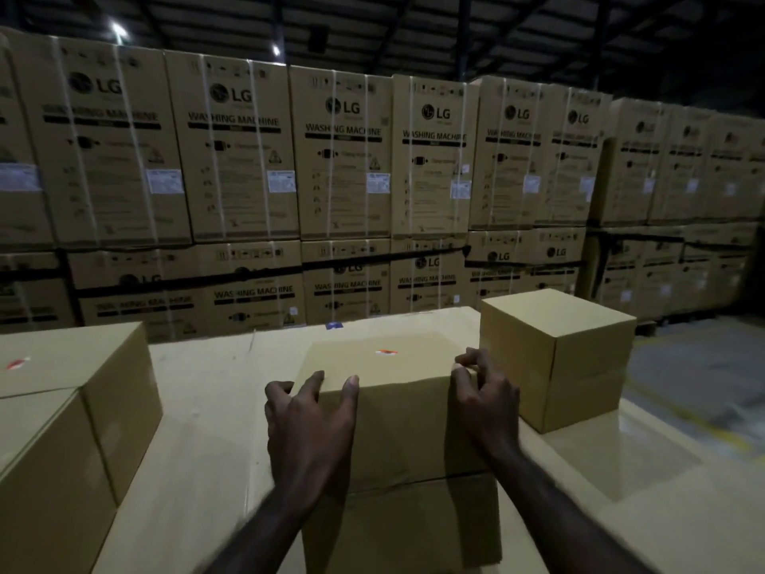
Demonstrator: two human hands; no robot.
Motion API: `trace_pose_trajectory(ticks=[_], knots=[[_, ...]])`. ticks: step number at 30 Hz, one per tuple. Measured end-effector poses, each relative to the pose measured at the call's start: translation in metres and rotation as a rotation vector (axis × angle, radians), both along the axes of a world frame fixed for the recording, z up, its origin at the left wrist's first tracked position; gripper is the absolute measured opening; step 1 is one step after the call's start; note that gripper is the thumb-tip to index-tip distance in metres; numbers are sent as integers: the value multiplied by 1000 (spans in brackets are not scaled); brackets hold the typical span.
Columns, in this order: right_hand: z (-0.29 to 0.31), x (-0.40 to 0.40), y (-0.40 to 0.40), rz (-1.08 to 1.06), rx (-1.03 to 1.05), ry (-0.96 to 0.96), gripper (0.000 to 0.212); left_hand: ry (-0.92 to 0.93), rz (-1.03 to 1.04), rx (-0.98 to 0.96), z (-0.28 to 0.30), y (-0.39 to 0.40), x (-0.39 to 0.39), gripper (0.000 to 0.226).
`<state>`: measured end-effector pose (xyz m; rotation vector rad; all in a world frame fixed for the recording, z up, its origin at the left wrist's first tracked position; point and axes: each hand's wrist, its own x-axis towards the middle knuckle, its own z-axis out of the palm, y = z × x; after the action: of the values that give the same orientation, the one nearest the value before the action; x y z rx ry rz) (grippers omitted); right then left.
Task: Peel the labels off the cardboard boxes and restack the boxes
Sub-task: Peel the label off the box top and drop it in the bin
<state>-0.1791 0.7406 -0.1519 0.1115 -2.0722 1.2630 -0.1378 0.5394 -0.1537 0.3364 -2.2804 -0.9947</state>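
A plain cardboard box [397, 424] stands in front of me on top of another box [414, 528]. A small red and white label [386, 352] is stuck on its top face. My left hand [310, 424] grips the box's near left top corner, fingers curled over the edge. My right hand [484, 399] grips the near right top corner the same way. To the right stands a two-box stack [567, 358] with no label in sight. At the left, another stack's top box [70, 366] carries a red label [16, 363].
All these boxes rest on a broad pale cardboard surface [207, 408]. A wall of tall strapped washing-machine cartons [343, 159] fills the background. Bare warehouse floor [703, 391] lies to the right. The lighting is dim.
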Motion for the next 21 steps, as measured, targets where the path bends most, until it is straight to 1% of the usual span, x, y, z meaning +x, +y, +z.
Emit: trace_pose_trajectory(ticks=[2,5,8,9,11,15,21], knots=[[-7,1,5,21,-18,-12,24,-11,15,7,-7,6,2,66],[-17,0,15,46,-43,-16,32,15,23,1,-15,18,5,64],[-25,0,28,85,-78,-23,46,22,28,-15,-24,30,12,63],[-28,0,32,100,-93,-26,47,18,29,-23,-27,34,16,63],[-36,0,40,121,-99,-20,45,8,35,-33,-33,39,21,64],[-46,-2,50,107,-56,-9,32,-28,23,-34,-39,43,24,67],[-55,-8,61,107,63,-34,20,-190,-25,-84,-38,37,19,69]])
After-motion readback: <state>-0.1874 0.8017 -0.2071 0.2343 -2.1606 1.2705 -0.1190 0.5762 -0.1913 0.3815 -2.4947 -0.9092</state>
